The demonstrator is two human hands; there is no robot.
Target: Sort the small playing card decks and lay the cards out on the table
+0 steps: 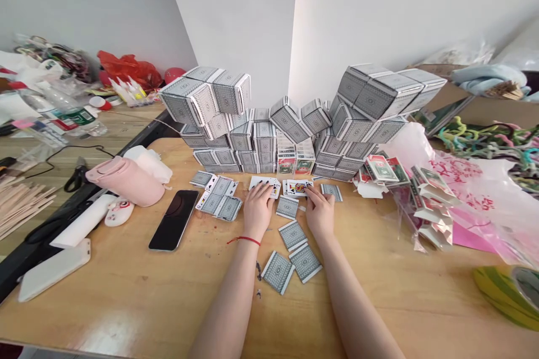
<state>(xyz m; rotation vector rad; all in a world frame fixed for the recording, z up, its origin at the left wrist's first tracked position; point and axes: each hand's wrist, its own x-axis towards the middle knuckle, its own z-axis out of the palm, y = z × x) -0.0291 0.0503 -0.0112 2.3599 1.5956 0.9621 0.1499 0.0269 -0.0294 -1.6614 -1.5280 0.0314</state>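
Nearest, on bare wood table (pixel 168 303), loose folded cards (pixel 278 272); just beyond, left hand (pixel 257 208) loosely spread on face-up cards (pixel 275 185), right hand (pixel 320 214) half-curled, touching another face-up pile (pixel 296 187), can't tell if pinching; behind, stacked card blocks (pixel 265 146).

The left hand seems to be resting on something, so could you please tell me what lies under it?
Face-up playing cards stick out from under the left hand; whatever lies directly beneath it is covered.
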